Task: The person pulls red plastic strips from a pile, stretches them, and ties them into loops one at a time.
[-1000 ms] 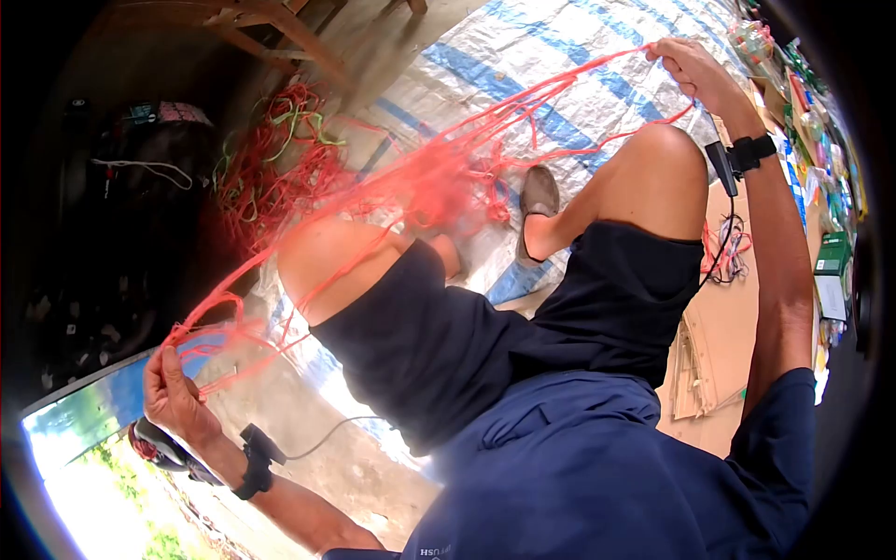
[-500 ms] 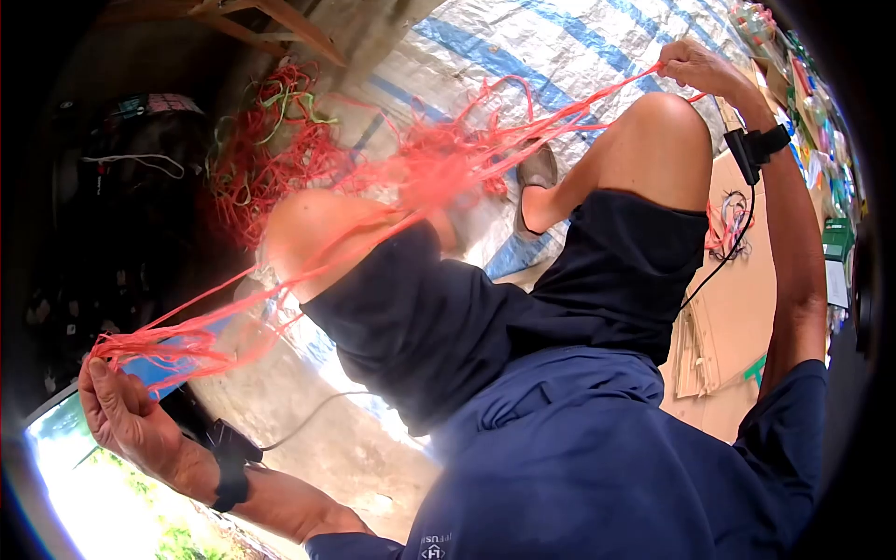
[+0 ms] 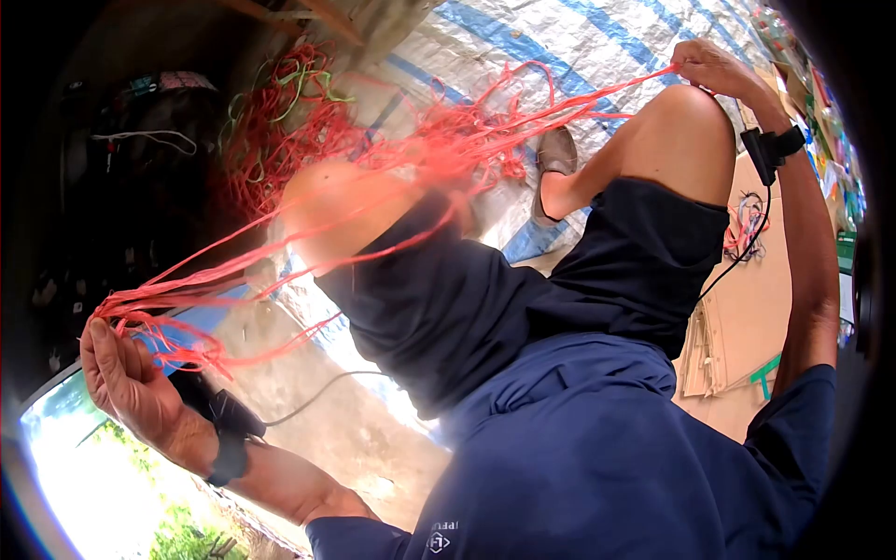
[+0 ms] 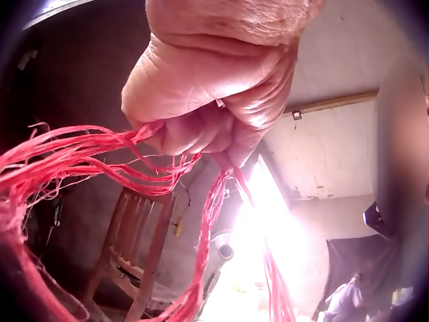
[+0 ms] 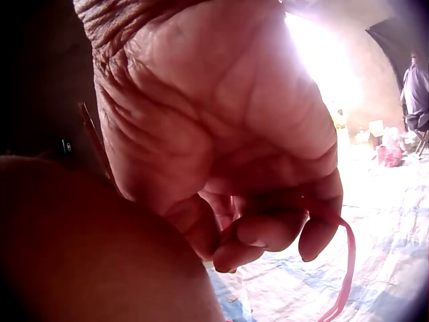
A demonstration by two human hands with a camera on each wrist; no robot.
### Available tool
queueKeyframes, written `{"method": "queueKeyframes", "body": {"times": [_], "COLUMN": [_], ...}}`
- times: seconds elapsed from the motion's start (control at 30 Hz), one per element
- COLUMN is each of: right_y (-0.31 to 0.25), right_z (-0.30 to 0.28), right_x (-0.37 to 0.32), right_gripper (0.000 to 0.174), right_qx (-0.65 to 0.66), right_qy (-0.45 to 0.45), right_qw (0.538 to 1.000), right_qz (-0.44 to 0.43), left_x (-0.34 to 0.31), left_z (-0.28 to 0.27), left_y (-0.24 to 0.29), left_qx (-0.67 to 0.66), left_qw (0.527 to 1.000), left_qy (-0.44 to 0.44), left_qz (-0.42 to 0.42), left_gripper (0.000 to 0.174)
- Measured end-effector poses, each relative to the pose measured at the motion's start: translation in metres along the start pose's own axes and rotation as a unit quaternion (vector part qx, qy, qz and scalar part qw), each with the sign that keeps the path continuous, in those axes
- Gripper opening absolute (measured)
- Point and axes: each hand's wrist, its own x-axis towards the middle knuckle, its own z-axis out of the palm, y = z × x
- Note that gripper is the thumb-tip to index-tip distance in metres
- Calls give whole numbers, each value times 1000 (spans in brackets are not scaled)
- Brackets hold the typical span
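A blue-and-white striped tarp (image 3: 597, 65) covers the floor, with a tangled heap of red and green strands (image 3: 289, 149) by its left edge. Pulled across that edge, red strands (image 3: 448, 149) stretch between pinching hands, the left (image 3: 135, 383) beyond the tarp, the right (image 3: 714, 70) near its right edge.
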Motion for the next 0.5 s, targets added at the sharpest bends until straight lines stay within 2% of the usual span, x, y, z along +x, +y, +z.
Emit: {"method": "queueKeyframes", "body": {"times": [0.07,0.13,0.27,0.37,0.4,0.43,0.5], "right_y": [-1,-13,-17,-18,-27,-44,-93], "right_z": [2,-1,-1,5,7,5,-5], "right_x": [-1,1,10,16,14,11,0], "right_gripper": [23,20,13,10,10,10,13], "right_qx": [-2,68,32,-23,-53,-51,-28], "right_qy": [26,-2,-20,64,135,134,75], "right_qw": [999,998,999,992,973,973,980], "right_qz": [-36,11,-19,-110,-179,-180,-180], "left_x": [0,0,0,-2,-2,-1,-2], "left_z": [1,1,4,10,11,13,16], "left_y": [2,2,3,5,5,6,6], "left_qx": [6,1,-15,-20,-20,-20,-15], "left_qw": [1000,1000,1000,999,999,999,999], "left_qy": [1,-1,-10,-15,-20,-26,-20], "left_qz": [2,-3,-9,-21,-22,-24,-23], "left_gripper": [12,11,10,11,12,13,13]}}
